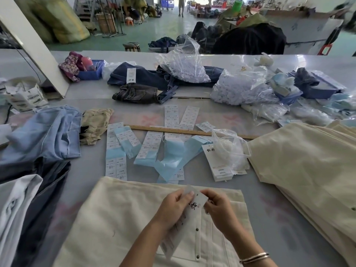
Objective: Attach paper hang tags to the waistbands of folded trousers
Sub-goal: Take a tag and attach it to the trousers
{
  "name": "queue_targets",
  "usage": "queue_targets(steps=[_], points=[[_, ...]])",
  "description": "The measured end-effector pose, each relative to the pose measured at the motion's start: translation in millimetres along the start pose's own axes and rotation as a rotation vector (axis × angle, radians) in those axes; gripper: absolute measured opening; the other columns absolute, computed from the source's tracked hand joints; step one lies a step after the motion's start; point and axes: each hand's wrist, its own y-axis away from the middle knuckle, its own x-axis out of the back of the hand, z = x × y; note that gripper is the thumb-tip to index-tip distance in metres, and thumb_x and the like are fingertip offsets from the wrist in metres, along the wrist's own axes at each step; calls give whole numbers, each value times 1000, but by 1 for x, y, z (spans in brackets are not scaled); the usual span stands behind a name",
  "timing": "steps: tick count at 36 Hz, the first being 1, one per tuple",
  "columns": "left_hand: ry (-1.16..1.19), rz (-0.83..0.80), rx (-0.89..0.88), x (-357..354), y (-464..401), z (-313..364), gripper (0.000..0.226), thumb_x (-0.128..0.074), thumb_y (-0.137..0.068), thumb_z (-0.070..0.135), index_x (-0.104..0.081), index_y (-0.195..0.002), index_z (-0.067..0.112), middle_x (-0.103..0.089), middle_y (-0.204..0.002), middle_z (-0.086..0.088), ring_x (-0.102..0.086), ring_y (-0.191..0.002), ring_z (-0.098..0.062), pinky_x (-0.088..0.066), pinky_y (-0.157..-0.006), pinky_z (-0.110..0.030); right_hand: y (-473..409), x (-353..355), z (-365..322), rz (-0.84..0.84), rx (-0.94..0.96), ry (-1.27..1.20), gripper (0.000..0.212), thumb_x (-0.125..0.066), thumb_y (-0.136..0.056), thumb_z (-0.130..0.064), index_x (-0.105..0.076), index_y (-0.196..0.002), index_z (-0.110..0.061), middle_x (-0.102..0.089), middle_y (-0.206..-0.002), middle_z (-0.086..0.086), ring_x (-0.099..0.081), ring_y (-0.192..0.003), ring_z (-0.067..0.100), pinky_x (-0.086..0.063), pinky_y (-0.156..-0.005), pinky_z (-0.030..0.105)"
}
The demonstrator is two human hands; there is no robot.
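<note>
Cream folded trousers [119,218] lie on the table right in front of me, the buttoned fly toward me. A white paper hang tag [196,204] with black writing is held above them. My left hand [174,207] grips the tag along its left side with the thumb on top. My right hand [218,208] pinches the tag's upper right corner, beside its small hole. More hang tags sit in a small stack [219,168] farther back on the table, next to a clear bag of white strings [230,149].
A tall pile of cream trousers [308,162] fills the right side. Strips of size stickers on blue backing [146,149] and a wooden ruler [183,131] lie mid-table. Blue and dark garments [42,135] lie at left. Jeans and plastic bags [240,87] crowd the far side.
</note>
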Motion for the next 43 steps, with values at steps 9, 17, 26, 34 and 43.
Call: queue_targets(steps=[9,17,26,34,43], points=[[-175,74,-48,-1,0,-1,26,-58,-94,40,-69,-87,17,-70,-73,5,-63,-67,-6,-48,-60,-17,6,2,-5,17,59,81,50,-59,-83,10,-76,-68,-35,-65,-58,-9,-47,-50,-2,-37,-52,11],[-369,201,-128,-8,6,-3,21,-65,-90,36,-64,-78,18,-68,-73,1,-60,-64,-6,-47,-59,-22,18,7,-15,-40,-98,77,43,-46,-90,3,-75,-94,-28,-72,-77,-14,-58,-62,-7,-40,-53,8],[-422,141,-90,-15,9,-11,24,-66,-88,39,-62,-72,21,-69,-71,5,-62,-62,-1,-48,-54,-20,24,7,-10,36,-32,331,34,-58,-90,-7,-59,-111,-34,-65,-96,-5,-64,-78,8,-50,-69,20],[-240,48,24,-25,6,-22,26,-57,-96,25,-68,-74,18,-67,-65,7,-60,-58,-6,-45,-54,-20,23,11,11,160,-41,232,32,-70,-82,-2,-70,-83,-34,-68,-78,-1,-64,-71,15,-54,-66,25],[-163,-1,67,-36,8,-30,28,-57,-97,25,-71,-85,4,-73,-80,-12,-63,-66,-16,-49,-61,-29,27,28,37,195,78,476,30,-74,-81,-20,-66,-73,-49,-68,-72,-20,-62,-63,5,-51,-61,28]])
